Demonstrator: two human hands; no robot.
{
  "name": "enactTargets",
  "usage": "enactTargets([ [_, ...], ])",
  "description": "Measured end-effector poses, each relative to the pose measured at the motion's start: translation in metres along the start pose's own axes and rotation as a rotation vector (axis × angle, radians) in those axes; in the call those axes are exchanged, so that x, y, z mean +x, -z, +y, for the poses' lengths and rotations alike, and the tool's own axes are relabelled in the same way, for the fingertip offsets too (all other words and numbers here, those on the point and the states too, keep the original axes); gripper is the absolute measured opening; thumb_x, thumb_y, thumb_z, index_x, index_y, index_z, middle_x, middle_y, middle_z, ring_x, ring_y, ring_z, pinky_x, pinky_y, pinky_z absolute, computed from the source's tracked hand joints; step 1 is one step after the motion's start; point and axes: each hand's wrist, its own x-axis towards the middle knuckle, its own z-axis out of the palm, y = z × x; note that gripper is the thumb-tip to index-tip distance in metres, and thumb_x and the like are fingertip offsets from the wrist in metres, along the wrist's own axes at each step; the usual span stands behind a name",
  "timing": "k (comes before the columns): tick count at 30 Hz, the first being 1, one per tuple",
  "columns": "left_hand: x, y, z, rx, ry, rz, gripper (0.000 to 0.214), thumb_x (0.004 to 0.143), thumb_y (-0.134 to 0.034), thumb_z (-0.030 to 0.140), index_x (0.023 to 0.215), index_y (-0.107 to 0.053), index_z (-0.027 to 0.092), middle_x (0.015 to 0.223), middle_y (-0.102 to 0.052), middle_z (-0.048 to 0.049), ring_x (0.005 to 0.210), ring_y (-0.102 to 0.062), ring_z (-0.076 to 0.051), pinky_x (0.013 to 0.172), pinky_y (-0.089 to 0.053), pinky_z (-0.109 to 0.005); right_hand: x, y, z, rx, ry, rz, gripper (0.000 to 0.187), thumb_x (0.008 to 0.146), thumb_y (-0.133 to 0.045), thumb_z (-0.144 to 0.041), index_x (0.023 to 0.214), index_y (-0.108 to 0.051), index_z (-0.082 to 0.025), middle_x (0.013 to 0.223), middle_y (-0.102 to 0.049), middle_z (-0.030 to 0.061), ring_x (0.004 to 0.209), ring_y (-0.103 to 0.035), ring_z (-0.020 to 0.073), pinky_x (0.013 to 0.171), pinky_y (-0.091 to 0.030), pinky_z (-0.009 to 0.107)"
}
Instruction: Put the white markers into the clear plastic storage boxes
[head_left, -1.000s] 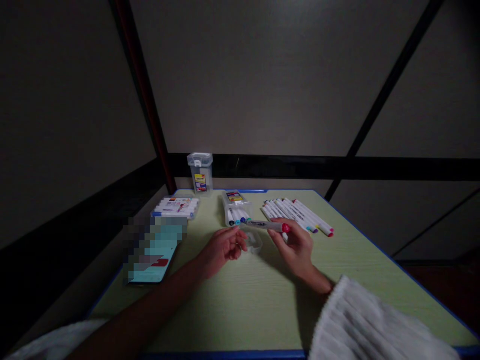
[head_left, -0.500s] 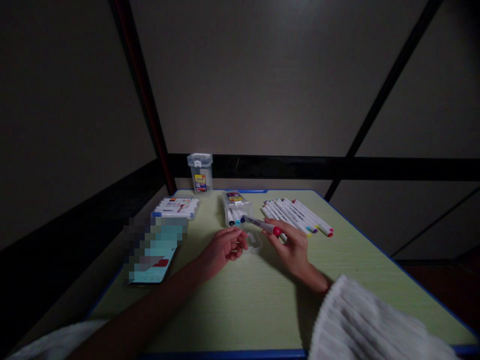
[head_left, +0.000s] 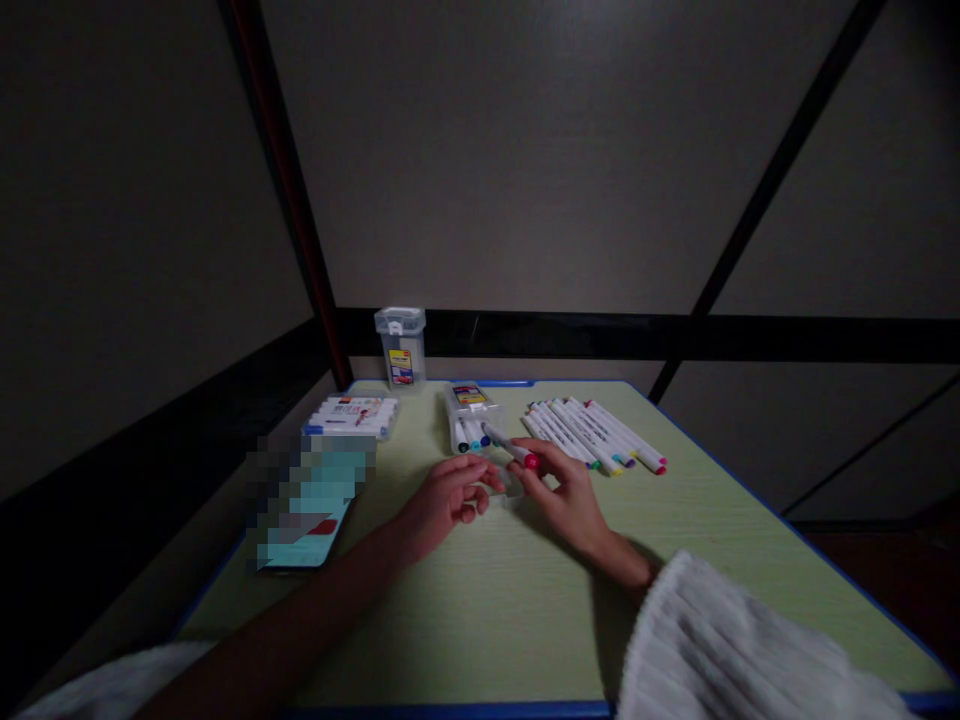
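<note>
My right hand point(head_left: 568, 500) grips a white marker point(head_left: 512, 448) with a red-capped end towards me. The marker's far end is at the mouth of a clear plastic box point(head_left: 484, 407) lying on its side. Inside that box are several white markers with dark and blue ends. My left hand point(head_left: 452, 497) hovers just left of the marker, its fingers loosely bent and apart, holding nothing. Between the two hands lies the box's clear lid point(head_left: 510, 488), partly hidden by fingers.
Several white markers point(head_left: 585, 432) with coloured ends lie in a row on the right of the pale green table point(head_left: 480, 620). A lidded clear box point(head_left: 400, 350) stands upright at the back left. Before it are a flat pack of markers point(head_left: 351, 415) and a phone-like slab point(head_left: 319, 505), partly pixelated.
My right hand has moved left, bringing the red-capped marker closer to the mouth of the lying box. My left hand has shifted slightly right.
</note>
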Motion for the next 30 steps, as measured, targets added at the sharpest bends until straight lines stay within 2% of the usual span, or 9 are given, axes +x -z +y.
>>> enactTargets([
  [4, -0.0030, -0.0017, 0.0030, 0.018, -0.025, -0.035, 0.025, 0.069, -0.059, 0.030, 0.089, -0.060, 0.016, 0.095, -0.062, -0.0081, 0.055, -0.051, -0.006, 0.040, -0.021, -0.017, 0.0013, -0.0013, 0.0043, 0.030, -0.027, -0.078, 0.030, 0.080, -0.049, -0.023, 0.109, -0.056, -0.018, 0.090, -0.065, 0.0053, 0.071, -0.058, 0.0153, 0.063, -0.046, 0.028],
  [11, -0.0044, -0.0037, 0.0050, 0.029, 0.001, -0.004, 0.034, 0.070, -0.058, 0.028, 0.103, -0.059, 0.019, 0.114, -0.057, -0.0107, 0.063, -0.055, -0.008, 0.042, -0.022, -0.017, 0.0034, -0.0011, 0.0092, -0.012, -0.020, -0.068, 0.033, 0.082, -0.047, -0.023, 0.113, -0.055, -0.020, 0.101, -0.063, 0.0069, 0.077, -0.056, 0.0165, 0.070, -0.046, 0.032],
  [20, -0.0056, -0.0054, 0.0058, 0.016, 0.010, -0.014, 0.036, 0.070, -0.058, 0.026, 0.106, -0.059, 0.022, 0.120, -0.053, -0.0095, 0.066, -0.057, -0.009, 0.041, -0.022, -0.017, 0.0034, -0.0007, 0.0068, 0.003, -0.002, -0.117, 0.035, 0.082, -0.048, -0.026, 0.116, -0.053, -0.021, 0.108, -0.062, 0.0080, 0.098, -0.055, 0.0207, 0.087, -0.042, 0.038],
  [30, -0.0054, -0.0058, 0.0073, -0.036, 0.013, 0.005, 0.042, 0.068, -0.060, 0.023, 0.110, -0.056, 0.020, 0.118, -0.054, -0.0117, 0.070, -0.060, -0.012, 0.040, -0.021, -0.017, 0.0026, -0.0007, 0.0042, -0.005, 0.014, -0.181, 0.036, 0.086, -0.042, -0.029, 0.119, -0.051, -0.020, 0.112, -0.060, 0.0100, 0.103, -0.053, 0.0224, 0.089, -0.040, 0.041],
])
